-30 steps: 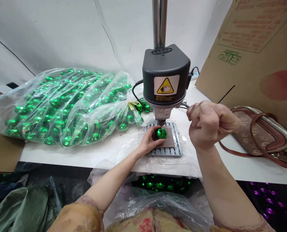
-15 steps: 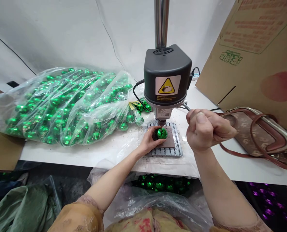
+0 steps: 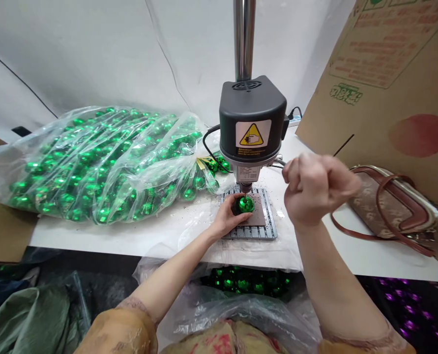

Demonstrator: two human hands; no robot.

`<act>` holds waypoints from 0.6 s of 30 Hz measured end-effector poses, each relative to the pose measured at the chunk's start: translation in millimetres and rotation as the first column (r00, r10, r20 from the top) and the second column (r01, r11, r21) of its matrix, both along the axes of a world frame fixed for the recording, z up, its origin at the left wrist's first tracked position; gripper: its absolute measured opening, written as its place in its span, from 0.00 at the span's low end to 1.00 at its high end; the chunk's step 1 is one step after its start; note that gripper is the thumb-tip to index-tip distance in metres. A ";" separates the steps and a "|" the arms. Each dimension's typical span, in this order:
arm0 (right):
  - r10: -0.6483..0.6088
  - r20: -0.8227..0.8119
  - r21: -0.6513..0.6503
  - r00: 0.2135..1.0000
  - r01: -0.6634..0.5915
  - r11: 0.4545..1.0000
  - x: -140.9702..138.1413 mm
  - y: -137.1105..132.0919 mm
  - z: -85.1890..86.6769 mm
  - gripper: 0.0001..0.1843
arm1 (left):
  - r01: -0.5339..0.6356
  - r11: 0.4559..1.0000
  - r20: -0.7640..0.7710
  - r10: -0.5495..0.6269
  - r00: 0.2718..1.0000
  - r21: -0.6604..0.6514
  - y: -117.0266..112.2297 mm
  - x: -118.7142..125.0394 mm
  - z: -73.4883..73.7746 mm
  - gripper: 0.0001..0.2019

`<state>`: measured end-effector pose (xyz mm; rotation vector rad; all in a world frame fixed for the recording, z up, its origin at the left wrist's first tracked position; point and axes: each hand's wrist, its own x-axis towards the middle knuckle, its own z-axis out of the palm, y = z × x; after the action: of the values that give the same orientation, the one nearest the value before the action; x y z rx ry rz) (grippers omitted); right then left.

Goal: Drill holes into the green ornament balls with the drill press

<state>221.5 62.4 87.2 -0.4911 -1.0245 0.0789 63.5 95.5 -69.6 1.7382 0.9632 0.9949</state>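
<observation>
My left hand (image 3: 230, 215) grips a shiny green faceted ball (image 3: 246, 204) between thumb and fingers. The ball rests on a brown square pad (image 3: 258, 216) lying on the slotted metal base (image 3: 271, 228) of a small drill press (image 3: 253, 120). Above the ball, the chuck (image 3: 246, 187) points down and a thin bit reaches the ball's top. My right hand (image 3: 316, 189), slightly blurred, is wrapped round the metal feed lever (image 3: 280, 162) at the machine's right side; most of the lever is hidden in the fist.
A clear plastic bag (image 3: 104, 167) full of green balls lies left on the white table (image 3: 189, 231). To the right are a brown handbag (image 3: 392, 206) and a large cardboard box (image 3: 395, 98). More green balls (image 3: 246, 281) lie in plastic below the table edge, with purple balls (image 3: 410, 309) lower right.
The drill press head and chuck sit slightly lower in view, and the bit now shows at the ball's top. My right fist has shifted a little with the lever; my left hand keeps its hold.
</observation>
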 end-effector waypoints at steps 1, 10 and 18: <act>0.025 -0.016 -0.077 1.000 -0.026 0.997 0.4 0.5 9.9 0.25 | -0.043 0.999 -0.014 0.043 0.999 0.030 -4.2 0.3 4.4 0.28; 0.118 -0.024 -0.143 0.993 -0.120 0.982 6.5 4.4 34.3 0.24 | 0.370 0.814 -0.427 -0.168 0.888 0.448 -132.0 -41.8 4.6 0.27; 0.107 -0.064 -0.142 0.992 -0.115 0.983 3.3 2.6 34.5 0.24 | 0.299 0.754 -0.389 -0.063 0.919 0.585 -83.6 -61.9 12.5 0.13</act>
<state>224.7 65.0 121.7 -0.5606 -0.9947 0.2672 1.6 11.9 -57.1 2.6032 0.6671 0.9606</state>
